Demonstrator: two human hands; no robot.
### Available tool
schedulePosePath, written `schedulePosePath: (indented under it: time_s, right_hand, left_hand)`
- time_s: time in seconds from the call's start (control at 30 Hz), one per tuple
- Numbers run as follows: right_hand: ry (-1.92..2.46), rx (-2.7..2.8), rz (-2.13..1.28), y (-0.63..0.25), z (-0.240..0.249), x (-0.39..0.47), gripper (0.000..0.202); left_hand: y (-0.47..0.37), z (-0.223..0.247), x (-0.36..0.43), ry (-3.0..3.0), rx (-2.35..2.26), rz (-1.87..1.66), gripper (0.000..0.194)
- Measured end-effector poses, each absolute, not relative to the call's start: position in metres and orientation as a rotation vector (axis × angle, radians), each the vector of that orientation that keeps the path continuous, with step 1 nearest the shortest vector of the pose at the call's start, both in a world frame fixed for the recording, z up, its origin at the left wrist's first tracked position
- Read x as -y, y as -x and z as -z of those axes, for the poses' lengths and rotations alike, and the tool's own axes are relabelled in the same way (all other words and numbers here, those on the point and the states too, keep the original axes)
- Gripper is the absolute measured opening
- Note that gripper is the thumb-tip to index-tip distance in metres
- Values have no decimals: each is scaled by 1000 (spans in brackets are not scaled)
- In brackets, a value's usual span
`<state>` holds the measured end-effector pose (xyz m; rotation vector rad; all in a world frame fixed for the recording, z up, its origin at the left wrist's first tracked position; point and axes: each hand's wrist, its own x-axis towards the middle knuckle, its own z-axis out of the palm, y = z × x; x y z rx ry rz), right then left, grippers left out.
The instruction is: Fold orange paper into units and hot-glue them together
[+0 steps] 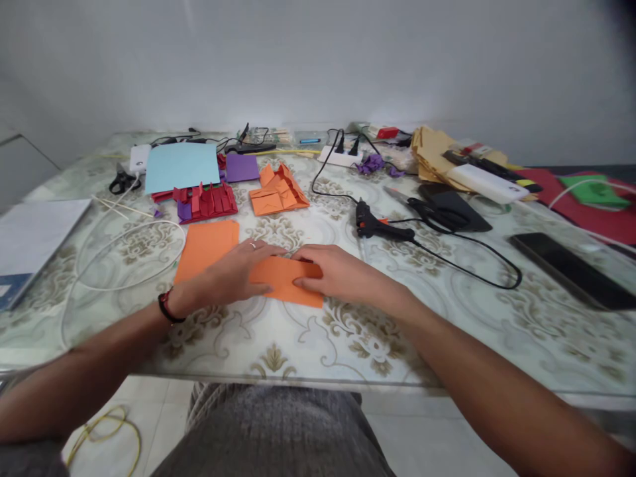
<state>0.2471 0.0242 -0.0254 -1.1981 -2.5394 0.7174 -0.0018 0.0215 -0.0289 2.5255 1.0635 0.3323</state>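
- At the table's (308,361) near side, roughly mid-width: orange folded paper (283,281), lying flat b/w the person's 2 hands.
- Its long axis runs approx. L–R, slightly askew; R end angles twd the person's lap, L end sits a bit farther off, partly under the L hand.
- L hand (231,268): laid over the L end, thumb & fingers spread, thumb on top, fingertips at the far edge.
- R hand (330,271): thumb on top nr the R end, fingers curled at the far edge; can't tell if it's pinching.
- Orange paper sheet (206,248), just L of that, long side pointing away from the person; L hand hides where the two meet.
- Beyond: red folded-paper piece (211,204), then orange folded-paper piece (278,192) to its R.
- Off R: blk glue gun (380,226), handle twd R; scissors (442,215) behind; smartphone (571,268) farther out.
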Motion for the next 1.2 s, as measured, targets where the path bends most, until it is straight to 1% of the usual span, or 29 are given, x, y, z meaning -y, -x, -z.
schedulePosePath:
  time_s: [0.13,0.2,0.27,0.33,0.4,0.53,0.63,0.73,0.9,1.07,1.2]
  right_hand:
    - [1209,2564,-686,-241,25,-21,27]
    - [1237,2589,-711,-239,21,-16,24]
    - [1234,2637,-806,-238,16,-6,19]
    - [1174,2701,-913,-239,14,5,18]
    - [1169,2708,-867,-242,16,18,21]
    - [1157,2594,-582,-249,28,40,35]
    - [1053,2504,-413,-252,38,51,33]
    - [967,2458,-337,-253,44,56,31]
    - [932,2444,-209,-254,52,59,31]
    - [937,2461,-79,-255,56,71,36]
    - [986,2448,-100,-257,57,81,36]
  left_hand:
    - [-5,27,-15,-2638,-1127,-253,54]
    - [-8,22,-7,-2634,-1199,-143,52]
    - [-10,16,4,-2609,-1199,5,49]
    - [-10,12,15,-2648,-1179,69,44]
    - [-9,12,25,-2717,-1138,3,44]
    - [-6,20,38,-2847,-1029,-316,43]
    - [-6,27,45,-2933,-949,-445,38]
    - [-8,33,50,-2956,-932,-468,35]
    - [-4,38,56,-3013,-882,-513,45]
    - [1,41,59,-3048,-877,-543,34]
    - [1,43,60,-3065,-851,-533,33]
